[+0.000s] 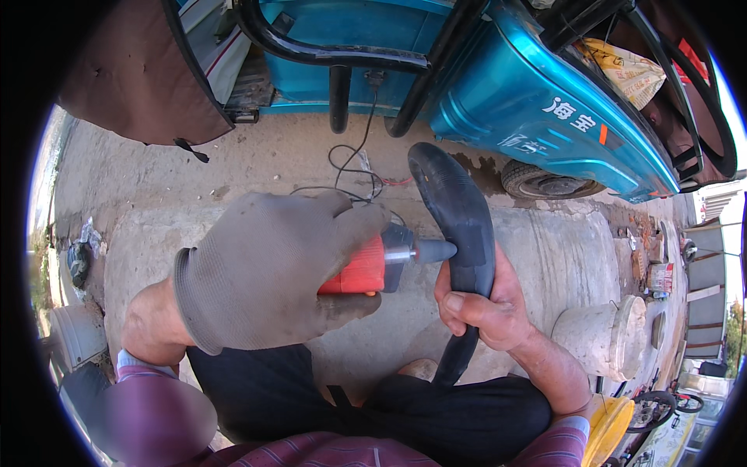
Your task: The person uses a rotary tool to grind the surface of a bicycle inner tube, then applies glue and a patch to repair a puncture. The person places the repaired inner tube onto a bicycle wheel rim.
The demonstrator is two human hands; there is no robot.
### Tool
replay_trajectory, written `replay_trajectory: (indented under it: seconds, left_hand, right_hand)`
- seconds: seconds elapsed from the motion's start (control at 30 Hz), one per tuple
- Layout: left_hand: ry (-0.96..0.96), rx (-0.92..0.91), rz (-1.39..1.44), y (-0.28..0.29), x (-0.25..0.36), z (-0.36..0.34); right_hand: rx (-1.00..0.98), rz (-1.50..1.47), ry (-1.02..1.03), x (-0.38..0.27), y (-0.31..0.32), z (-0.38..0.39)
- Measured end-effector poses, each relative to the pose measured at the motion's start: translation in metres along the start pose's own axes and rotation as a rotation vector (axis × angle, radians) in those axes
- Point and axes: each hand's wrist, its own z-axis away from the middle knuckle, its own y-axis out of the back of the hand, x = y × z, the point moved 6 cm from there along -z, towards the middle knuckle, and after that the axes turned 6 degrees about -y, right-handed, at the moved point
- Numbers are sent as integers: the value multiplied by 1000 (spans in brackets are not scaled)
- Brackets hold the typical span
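My left hand (257, 265), in a grey glove, grips a red power tool (350, 268) with a silver collar and a grey cone-shaped bit (432, 251). The bit's tip lies against, or very near, a black rubber inner tube (455, 194) that stands curved upright in front of me. My bare right hand (486, 307) pinches the tube lower down, thumb across its front and fingers behind it. A black cable (346, 171) lies looped on the concrete beyond the tool.
A blue three-wheeled vehicle (529, 117) with black tubular bars (338, 101) stands ahead. A brown cloth cover (136, 93) hangs at upper left. A white bucket (591, 338) and yellow container (603, 428) sit at right, another bucket (74, 335) at left, on concrete (156, 194).
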Motion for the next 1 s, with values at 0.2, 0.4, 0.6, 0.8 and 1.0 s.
replay_trajectory:
  seconds: [0.2,0.4,0.6,0.8,1.0]
  left_hand:
    - [1,-56,13,-4,0,1]
    - [-6,63,-6,0,-4,-1]
    - [-10,70,-41,2,-3,2]
    - [-25,67,-44,2,-2,-2]
    - [-19,-5,32,-2,1,0]
  right_hand:
    - [0,27,-13,1,0,0]
    - [10,41,18,-2,0,2]
    - [22,42,9,-2,2,1]
    - [-4,81,-11,0,1,0]
    - [-31,24,-12,1,0,-2]
